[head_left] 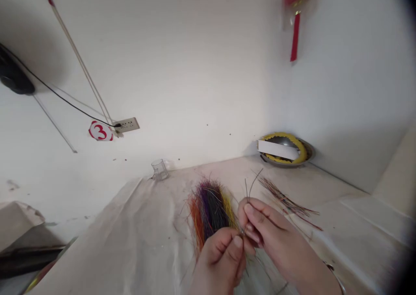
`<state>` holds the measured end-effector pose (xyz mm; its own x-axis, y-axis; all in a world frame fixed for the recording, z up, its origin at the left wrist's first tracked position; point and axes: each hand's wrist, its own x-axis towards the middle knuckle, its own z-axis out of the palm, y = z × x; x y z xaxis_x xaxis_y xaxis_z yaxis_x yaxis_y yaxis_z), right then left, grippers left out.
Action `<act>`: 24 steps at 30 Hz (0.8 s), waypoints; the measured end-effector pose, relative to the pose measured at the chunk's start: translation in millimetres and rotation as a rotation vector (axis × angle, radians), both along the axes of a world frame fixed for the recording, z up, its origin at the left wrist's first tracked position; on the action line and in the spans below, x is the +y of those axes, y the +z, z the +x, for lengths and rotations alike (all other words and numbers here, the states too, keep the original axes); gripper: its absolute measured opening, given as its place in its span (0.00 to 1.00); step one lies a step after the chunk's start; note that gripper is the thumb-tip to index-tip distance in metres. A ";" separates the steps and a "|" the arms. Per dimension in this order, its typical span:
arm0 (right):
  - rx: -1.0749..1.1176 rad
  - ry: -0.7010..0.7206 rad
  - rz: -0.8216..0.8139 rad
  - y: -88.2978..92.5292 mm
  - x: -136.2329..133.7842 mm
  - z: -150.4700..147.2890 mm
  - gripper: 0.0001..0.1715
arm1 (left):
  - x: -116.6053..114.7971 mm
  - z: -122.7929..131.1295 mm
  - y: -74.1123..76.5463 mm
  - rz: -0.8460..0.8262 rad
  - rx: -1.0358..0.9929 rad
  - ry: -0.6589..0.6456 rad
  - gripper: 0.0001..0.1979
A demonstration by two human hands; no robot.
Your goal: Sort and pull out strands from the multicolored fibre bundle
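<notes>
Dark thin strands [249,191] stick up from between the thumb and fingers of my right hand [271,225], which is closed in a pinch. My left hand [222,258] pinches just below and to the left, at the lower part of the strands, and the two hands nearly touch. Behind my left hand lies a bundle of loose fibres [211,208] in orange, purple, black and yellow. To the right of my right hand rests a smaller bunch of thin mixed-colour strands [289,202]. The exact hold inside both pinches is hidden by the fingers.
A clear glass mug [160,169] stands by the wall at the table's back edge. In the back right corner sits a metal bowl [307,150] with a yellow ring and a white box [277,149]. A pale cloth [143,234] covers the table. A socket [128,125] is on the wall.
</notes>
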<state>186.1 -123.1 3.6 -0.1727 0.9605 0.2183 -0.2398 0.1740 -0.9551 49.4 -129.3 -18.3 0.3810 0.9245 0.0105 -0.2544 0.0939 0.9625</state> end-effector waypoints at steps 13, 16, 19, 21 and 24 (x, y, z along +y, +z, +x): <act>-0.198 -0.056 0.190 15.4 11.0 2.7 0.17 | 22.4 10.8 15.9 -0.003 -0.226 -0.032 0.18; -0.078 -0.062 0.119 13.5 23.4 -0.6 0.19 | 33.4 11.9 10.4 0.008 -0.225 -0.058 0.20; 0.087 -0.124 0.041 4.5 36.6 -2.8 0.19 | 43.8 9.8 1.6 0.018 -0.116 -0.055 0.22; 0.175 -0.167 0.019 -0.9 44.1 -3.1 0.19 | 48.9 7.1 -3.2 0.022 -0.046 -0.036 0.23; 0.292 -0.207 -0.007 -3.7 51.2 -1.2 0.19 | 52.9 2.2 -6.5 0.015 -0.009 -0.014 0.23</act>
